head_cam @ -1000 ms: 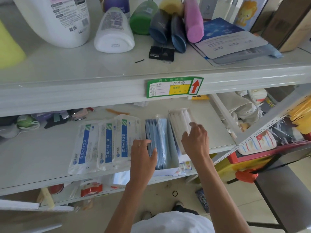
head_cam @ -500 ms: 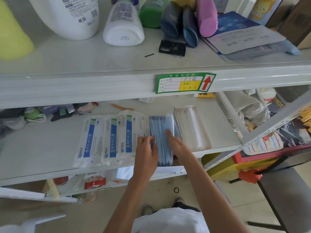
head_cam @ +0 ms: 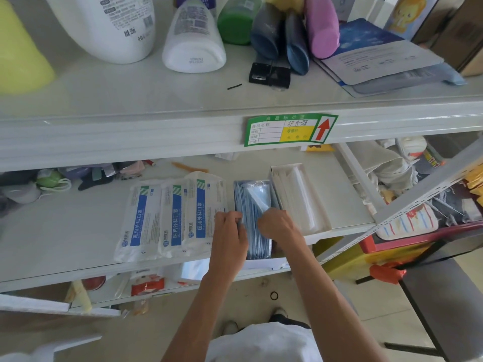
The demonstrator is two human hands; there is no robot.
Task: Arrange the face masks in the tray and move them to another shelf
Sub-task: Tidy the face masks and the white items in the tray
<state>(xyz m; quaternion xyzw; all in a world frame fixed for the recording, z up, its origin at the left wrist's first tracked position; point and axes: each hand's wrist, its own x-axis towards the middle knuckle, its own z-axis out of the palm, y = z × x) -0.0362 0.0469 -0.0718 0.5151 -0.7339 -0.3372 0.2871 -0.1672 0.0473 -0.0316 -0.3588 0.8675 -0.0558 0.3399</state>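
Blue wrapped face masks (head_cam: pixel 252 218), stood on edge in the tray (head_cam: pixel 300 197) just left of its white packs, are now pinched from both sides; the right hand (head_cam: pixel 274 224) has been brought across from those packs to join the left hand (head_cam: pixel 230 231), so straightening looks nearly done.

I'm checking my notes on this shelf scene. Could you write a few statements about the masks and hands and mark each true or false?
1. Both hands are at the blue masks. True.
2. The white tray sits to the left of the blue masks. False: it sits to their right.
3. Three blue-and-white mask packets lie side by side left of the left hand. True.
4. The right hand rests inside the white tray. False: it is on the blue masks.
5. The green price label has a red arrow pointing down. False: it points up.
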